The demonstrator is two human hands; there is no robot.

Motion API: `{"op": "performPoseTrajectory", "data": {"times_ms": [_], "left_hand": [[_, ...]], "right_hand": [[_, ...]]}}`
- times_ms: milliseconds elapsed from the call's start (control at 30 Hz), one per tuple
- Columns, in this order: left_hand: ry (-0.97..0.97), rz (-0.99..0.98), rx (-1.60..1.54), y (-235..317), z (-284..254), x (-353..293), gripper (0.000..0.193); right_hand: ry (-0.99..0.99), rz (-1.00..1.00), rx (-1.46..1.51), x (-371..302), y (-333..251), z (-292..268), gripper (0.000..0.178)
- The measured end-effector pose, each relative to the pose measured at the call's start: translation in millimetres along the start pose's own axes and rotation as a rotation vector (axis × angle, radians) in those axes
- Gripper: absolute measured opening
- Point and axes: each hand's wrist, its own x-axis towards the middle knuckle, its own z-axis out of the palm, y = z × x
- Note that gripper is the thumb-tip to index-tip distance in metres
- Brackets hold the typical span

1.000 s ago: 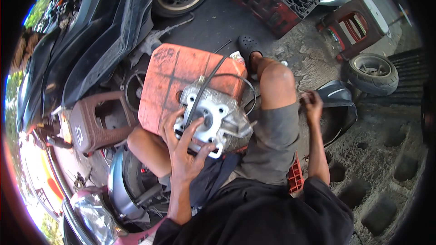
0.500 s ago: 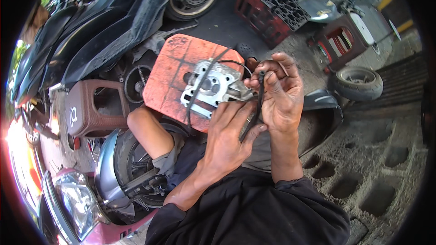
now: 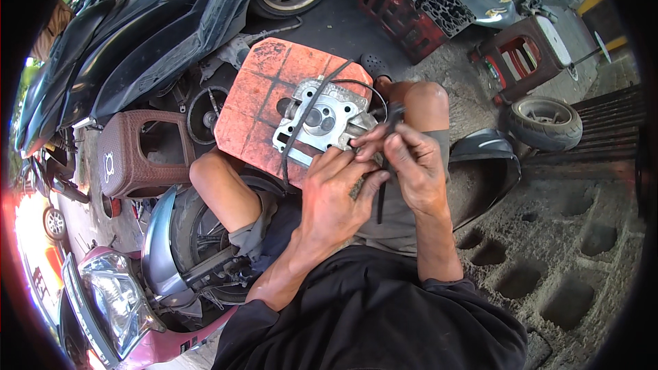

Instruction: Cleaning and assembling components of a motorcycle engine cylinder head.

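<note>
A silver engine cylinder head (image 3: pixel 319 120) rests on an orange, square-topped stool (image 3: pixel 250 89) between my knees. My left hand (image 3: pixel 340 188) is curled over its near right corner, gripping it, with part of the fingers hidden. Just to the right, my right hand (image 3: pixel 416 164) pinches a thin black rubber-like hose (image 3: pixel 381 202), which hangs down past my left thumb. The hose's upper end, by my fingertips, is smeared by motion. A black cable (image 3: pixel 301 130) lies across the cylinder head and loops toward my right hand.
A brown plastic stool (image 3: pixel 147 154) stands left, near a dark scooter (image 3: pixel 157 48). A pink scooter front (image 3: pixel 130 301) is at lower left. Far right are a red crate (image 3: pixel 397 17), another brown stool (image 3: pixel 521 58) and a loose wheel (image 3: pixel 545 123). A dark curved panel (image 3: pixel 486 164) lies by my right knee.
My right hand has dropped lower and turned, its fingers now curled in toward the left hand. The black hose hangs lower, and my right knee has come into view.
</note>
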Motion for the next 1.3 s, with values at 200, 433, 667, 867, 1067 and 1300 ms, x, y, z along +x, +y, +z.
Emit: {"op": "performPoseTrajectory", "data": {"times_ms": [200, 433, 667, 867, 1067, 1300], "left_hand": [[0.140, -0.266, -0.119, -14.6, -23.6, 14.6, 0.012], [0.021, 0.023, 0.272, -44.2, -37.5, 39.2, 0.030], [-0.026, 0.035, 0.417, -51.7, -21.8, 29.3, 0.032], [0.020, 0.026, 0.466, -53.9, -16.0, 22.3, 0.033], [-0.005, -0.051, 0.458, -53.0, -12.0, 20.3, 0.030], [0.027, -0.012, 0.463, -56.1, -10.7, 17.8, 0.026]], "right_hand": [[0.448, 0.021, 0.206, -16.6, 25.8, -18.3, 0.028], [0.428, 0.410, -0.134, -49.8, 113.0, -25.4, 0.022], [0.247, 0.495, -0.232, -39.1, 111.2, -32.1, 0.032], [0.194, 0.328, -0.376, -27.5, 116.1, -38.2, 0.033], [0.272, 0.251, -0.388, -33.6, 118.2, -35.7, 0.032], [0.292, 0.130, -0.331, -25.9, 123.6, -34.1, 0.030]]}}
